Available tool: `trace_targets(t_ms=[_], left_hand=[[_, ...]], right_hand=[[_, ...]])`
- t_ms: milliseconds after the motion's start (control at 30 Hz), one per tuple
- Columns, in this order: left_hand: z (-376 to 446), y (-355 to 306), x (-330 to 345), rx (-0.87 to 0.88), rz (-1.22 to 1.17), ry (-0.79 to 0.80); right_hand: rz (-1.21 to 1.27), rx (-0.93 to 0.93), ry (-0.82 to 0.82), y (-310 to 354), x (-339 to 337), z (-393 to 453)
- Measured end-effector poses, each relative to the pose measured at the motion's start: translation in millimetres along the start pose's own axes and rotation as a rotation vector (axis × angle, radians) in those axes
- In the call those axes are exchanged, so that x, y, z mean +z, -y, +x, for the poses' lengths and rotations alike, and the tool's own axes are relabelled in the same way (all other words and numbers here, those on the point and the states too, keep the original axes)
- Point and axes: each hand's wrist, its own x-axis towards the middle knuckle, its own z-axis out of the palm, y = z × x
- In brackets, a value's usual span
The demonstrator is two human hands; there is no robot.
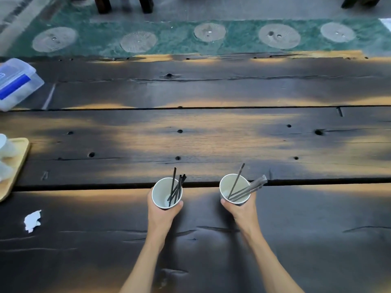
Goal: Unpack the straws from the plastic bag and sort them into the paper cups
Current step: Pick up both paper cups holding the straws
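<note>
Two white paper cups stand side by side on the dark wooden table (pixel 211 134). My left hand (pixel 161 214) wraps around the left paper cup (pixel 160 194), which holds several thin black straws (pixel 176 187) leaning to the right. My right hand (pixel 241 210) grips the right paper cup (pixel 227 187). In it stands one black straw (pixel 237 179) and a bundle of straws in a clear wrapper (pixel 252 186) that leans out over the right rim. I see no separate plastic bag.
A crumpled white scrap (pixel 32 220) lies at the near left. A wooden tray (pixel 14 168) with pale cups sits at the left edge. A clear lidded box with a blue label (pixel 17 81) is at the far left. Beyond the table's far edge is a green floor.
</note>
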Motion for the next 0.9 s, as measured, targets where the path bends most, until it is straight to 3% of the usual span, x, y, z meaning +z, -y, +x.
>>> trace_targets(t_ms=[267,567,900], left_hand=[[71.6,-48.1,21.0,0.085,-0.008,0.043],[182.1,-128.3,62.9,0.244,-0.056,0.068],[300.9,-167.8,112.3,0.298,-0.063,0.106]], right_hand=[[0.019,-0.127,-0.005,62.1,28.0,62.9],[0.065,-0.249,0.015,134.5,59.7,190.5],[0.044,-0.294,-0.003,163.3,85.6,316.9]])
